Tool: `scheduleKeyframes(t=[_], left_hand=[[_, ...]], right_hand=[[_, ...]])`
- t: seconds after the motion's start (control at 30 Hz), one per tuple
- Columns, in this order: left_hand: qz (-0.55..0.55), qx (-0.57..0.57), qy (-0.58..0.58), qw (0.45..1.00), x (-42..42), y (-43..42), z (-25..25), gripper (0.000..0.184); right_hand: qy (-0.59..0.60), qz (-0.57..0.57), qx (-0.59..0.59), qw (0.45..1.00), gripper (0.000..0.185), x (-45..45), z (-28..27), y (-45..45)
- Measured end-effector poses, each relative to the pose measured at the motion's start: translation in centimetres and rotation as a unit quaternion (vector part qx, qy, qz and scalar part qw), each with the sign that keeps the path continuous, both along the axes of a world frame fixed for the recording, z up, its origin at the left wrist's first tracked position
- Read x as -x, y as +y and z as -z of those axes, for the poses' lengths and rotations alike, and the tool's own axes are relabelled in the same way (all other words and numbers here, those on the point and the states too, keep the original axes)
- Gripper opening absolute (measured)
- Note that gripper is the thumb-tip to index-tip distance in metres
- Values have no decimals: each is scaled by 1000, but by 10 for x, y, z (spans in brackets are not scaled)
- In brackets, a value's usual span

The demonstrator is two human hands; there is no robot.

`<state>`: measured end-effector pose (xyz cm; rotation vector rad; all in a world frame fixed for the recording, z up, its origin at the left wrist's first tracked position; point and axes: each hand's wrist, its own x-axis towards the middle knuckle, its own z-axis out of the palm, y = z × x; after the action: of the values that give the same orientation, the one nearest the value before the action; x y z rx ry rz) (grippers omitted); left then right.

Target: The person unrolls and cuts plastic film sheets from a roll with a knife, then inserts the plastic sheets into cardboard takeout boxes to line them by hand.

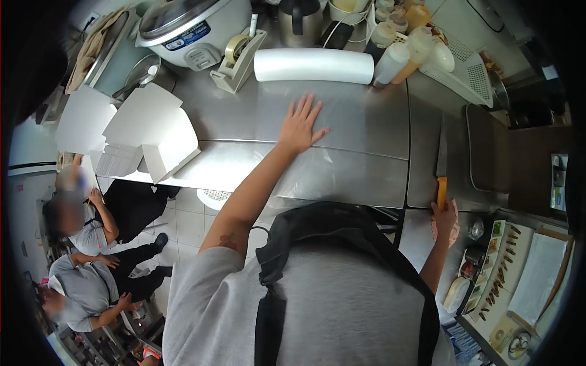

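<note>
1. Bench: brushed steel, seams visible; the wearer stands at its near edge.
2. Two other people: grey tops, dark trousers, off to the left.
3. Rice cooker: white, lidded, far left side.
4. White boxes: flaps raised, at the bench's left end.
5. White roll: lying lengthwise at the back, between tape dispenser and squeeze bottles.
6. Knife: on the right part of the bench, blade pointing away from the wearer, orange handle toward the near edge.
7. Hands: well apart. Left hand palm down on the steel, fingers spread. Right hand at the handle's near end; cannot tell whether its fingers close round it.
8. Pink cloth: at the right hand, partly hidden.
</note>
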<state>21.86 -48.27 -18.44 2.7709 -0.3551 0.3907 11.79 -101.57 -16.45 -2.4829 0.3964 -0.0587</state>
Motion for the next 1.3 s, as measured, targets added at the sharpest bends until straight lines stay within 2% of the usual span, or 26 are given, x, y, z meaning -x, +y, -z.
scheduleKeyframes(t=[0.1, 0.2, 0.3, 0.33, 0.4, 0.43, 0.5, 0.57, 0.6, 0.7, 0.8, 0.9, 1.0, 1.1, 1.2, 1.3], left_hand=[[-9, -14, 19, 1000, -5, -2, 13, 74], [12, 4, 32, 999, -6, -15, 15, 75], [80, 33, 50, 995, -4, -46, 10, 74], [108, 41, 58, 992, 2, -49, 7, 74], [92, 72, 77, 990, 12, -40, 2, 71], [84, 88, 86, 989, 14, -36, -1, 70], [-83, 114, 30, 990, 19, -1, -9, 66], [-270, 112, 3, 956, 22, 33, -16, 64], [-374, 96, 4, 923, 20, 46, -19, 64], [-423, 16, 57, 904, 10, 76, -14, 57], [-422, 100, 130, 891, -4, 95, -5, 46], [-423, 161, 170, 876, -8, 108, -2, 36], [-424, 233, 155, 861, -8, 105, -4, 36], [-403, 347, 176, 829, -6, 109, 1, 35], [-364, 435, 184, 803, -2, 114, 21, 38], [-336, 581, 185, 718, 3, 111, 2, 42]], right_hand=[[-14, -20, 158, 987, 45, -16, 2, 2], [-31, -28, 133, 990, 39, -31, 18, -4], [112, 62, -19, 992, 42, -48, 10, -2], [103, 75, -110, 986, 41, -47, 6, 0], [91, 103, -290, 947, 39, -37, -8, 9], [83, 82, -318, 941, 37, -42, -31, 30], [65, 48, -375, 924, 33, -44, -92, 85], [54, -35, -362, 930, 33, -62, -110, 107], [48, -77, -355, 930, 33, -74, -116, 119], [59, -212, -272, 937, 38, -122, -136, 171], [-5, -332, -147, 932, 41, -158, -133, 212], [30, -423, -114, 899, 40, -184, -141, 236], [143, -427, -101, 887, 37, -198, -152, 257], [114, -468, -80, 872, 34, -208, -137, 266], [-11, -546, 18, 837, 30, -224, -120, 266], [-8, -553, 57, 831, 33, -231, -120, 275]])
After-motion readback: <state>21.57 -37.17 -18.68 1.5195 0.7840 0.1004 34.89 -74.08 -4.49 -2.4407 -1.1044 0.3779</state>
